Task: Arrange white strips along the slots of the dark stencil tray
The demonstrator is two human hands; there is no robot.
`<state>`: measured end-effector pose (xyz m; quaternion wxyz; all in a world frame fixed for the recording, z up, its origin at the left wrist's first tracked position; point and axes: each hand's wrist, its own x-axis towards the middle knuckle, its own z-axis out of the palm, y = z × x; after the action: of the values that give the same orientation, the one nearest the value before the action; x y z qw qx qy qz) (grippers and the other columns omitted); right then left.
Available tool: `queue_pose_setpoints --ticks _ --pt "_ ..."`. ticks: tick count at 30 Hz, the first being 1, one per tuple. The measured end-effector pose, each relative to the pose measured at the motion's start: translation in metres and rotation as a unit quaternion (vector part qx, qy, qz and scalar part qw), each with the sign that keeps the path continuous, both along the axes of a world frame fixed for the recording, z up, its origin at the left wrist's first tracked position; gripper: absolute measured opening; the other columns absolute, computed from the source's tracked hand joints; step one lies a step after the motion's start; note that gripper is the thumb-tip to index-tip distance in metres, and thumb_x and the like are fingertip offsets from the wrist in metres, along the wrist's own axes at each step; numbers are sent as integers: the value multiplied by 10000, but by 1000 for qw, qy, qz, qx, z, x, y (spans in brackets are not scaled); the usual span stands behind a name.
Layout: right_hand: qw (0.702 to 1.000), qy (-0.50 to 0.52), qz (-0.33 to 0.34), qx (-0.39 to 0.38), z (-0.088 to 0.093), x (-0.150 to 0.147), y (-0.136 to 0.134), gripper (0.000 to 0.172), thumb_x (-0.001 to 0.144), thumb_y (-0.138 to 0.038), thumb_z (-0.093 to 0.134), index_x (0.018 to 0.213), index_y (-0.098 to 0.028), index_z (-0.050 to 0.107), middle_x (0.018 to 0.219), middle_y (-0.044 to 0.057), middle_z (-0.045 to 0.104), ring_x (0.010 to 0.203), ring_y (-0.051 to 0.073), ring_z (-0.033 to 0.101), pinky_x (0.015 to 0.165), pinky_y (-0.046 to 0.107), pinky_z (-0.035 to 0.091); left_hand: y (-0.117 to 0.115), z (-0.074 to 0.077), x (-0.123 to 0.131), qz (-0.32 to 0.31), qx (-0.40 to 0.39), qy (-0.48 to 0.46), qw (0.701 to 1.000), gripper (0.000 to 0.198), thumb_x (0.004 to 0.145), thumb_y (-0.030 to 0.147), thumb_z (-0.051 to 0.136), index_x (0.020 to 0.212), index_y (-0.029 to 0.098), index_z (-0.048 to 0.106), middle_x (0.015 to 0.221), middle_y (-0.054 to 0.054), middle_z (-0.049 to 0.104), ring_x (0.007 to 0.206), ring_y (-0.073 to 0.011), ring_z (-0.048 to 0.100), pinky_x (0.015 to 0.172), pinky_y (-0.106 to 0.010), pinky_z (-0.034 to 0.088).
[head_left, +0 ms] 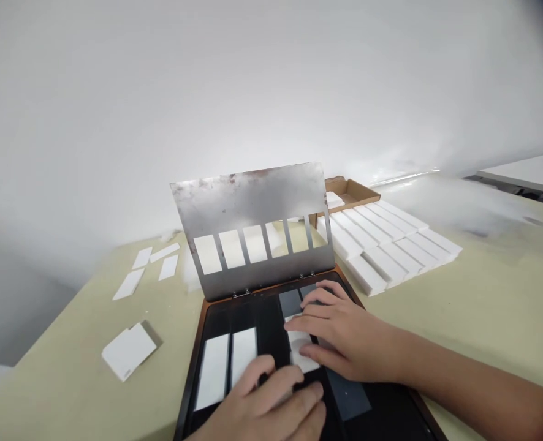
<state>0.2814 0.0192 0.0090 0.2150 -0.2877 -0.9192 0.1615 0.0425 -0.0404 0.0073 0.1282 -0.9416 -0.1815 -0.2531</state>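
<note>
The work area is a pale olive surface [492, 306], with a second, white-topped table [529, 171] beyond its far right corner. A black tray [201, 324] with a copper-brown rim occupies the near edge of the view. A scuffed steel stencil plate [248, 199] is hinged along the far edge of the tray and stands raised, tilted back, with a row of six rectangular windows.

Behind and to the right of the plate sits an open cardboard box [352, 191]. In front of the box, rows of white blocks [382, 245] lie side by side on the surface. To the left of the tray are a small stack of white cards [129, 350] and four loose white pieces [163, 252].

Inside the tray, two white strips [212, 372] lie side by side in the left-hand slots. A third white strip [299, 349] lies further right, beneath the right hand [345, 337]. A dark grey panel [349, 395] lies at the lower right of the tray.

The right hand is spread, with its fingers resting across the third strip; its grip cannot be confirmed. The left hand [262, 404] is half curled over the tray, just beside the third strip and overlapping the nearer strip's end. Whether it has hold of anything cannot be determined.
</note>
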Motion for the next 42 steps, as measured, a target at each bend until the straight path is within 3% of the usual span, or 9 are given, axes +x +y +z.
queue_pose_setpoints --ticks 3,7,13,18,22,25,29,32,42 --pt "1000 10 -7 -6 1 0 0 295 1094 -294 539 1349 -235 676 1167 43 759 1187 227 558 1160 483 265 0 -6 0 44 -21 -10 999 244 1098 395 598 1111 219 766 1182 18 787 1038 -198 650 953 -394 418" --pt "1000 21 3 -23 4 3 2 316 1093 -341 558 1360 -217 673 1170 63 755 1173 234 559 1143 481 276 -3 -9 -1 69 -36 -29 997 225 1081 360 599 1137 216 763 1197 15 792 997 -203 648 944 -402 408" --pt "998 25 37 -40 0 7 6 646 919 -600 768 1432 -232 632 1165 76 731 1167 267 561 1156 497 260 -4 -12 1 100 -50 -41 993 212 1033 335 639 1155 204 752 1197 -1 791 947 -214 639 930 -432 414" --pt "998 15 42 -33 -4 7 6 675 908 -601 781 1451 -236 614 1203 76 727 1174 265 562 1172 503 241 -2 -14 -1 95 -74 -47 992 176 1027 329 631 1104 223 748 1225 -8 784 941 -206 641 912 -417 425" --pt "1000 1 24 -17 -3 5 3 588 963 -603 718 1419 -241 631 1195 66 743 1180 255 561 1171 499 247 -1 -12 -2 112 -89 -48 989 227 1061 364 589 1151 216 737 1259 3 773 976 -219 648 952 -436 401" --pt "1000 -4 12 -11 -2 2 3 401 1040 -464 662 1382 -257 658 1184 44 758 1167 240 549 1166 491 245 -2 -7 0 127 -97 -68 985 281 1100 360 519 1194 199 729 1203 -16 780 1017 -241 646 967 -438 395" --pt "1000 5 -3 -11 -4 -2 5 259 1056 -325 637 1299 -269 706 1124 10 779 1136 228 546 1172 477 223 -3 -3 -1 76 -73 -64 992 249 1109 292 525 1069 192 750 1080 -16 788 970 -229 641 949 -418 402" --pt "1000 6 -7 -8 -4 -3 6 223 1058 -282 615 1252 -270 725 1084 7 783 1128 230 543 1176 482 209 -1 -5 -1 20 -47 -37 998 229 1109 314 563 1068 195 755 1065 21 796 942 -201 643 944 -402 403" --pt "999 26 -13 -24 0 -3 2 203 1074 -266 569 1194 -245 731 1041 6 749 1093 216 535 1139 459 249 -1 -9 1 39 -66 -28 997 178 1070 291 612 1111 192 753 1119 10 787 971 -216 636 935 -410 405"
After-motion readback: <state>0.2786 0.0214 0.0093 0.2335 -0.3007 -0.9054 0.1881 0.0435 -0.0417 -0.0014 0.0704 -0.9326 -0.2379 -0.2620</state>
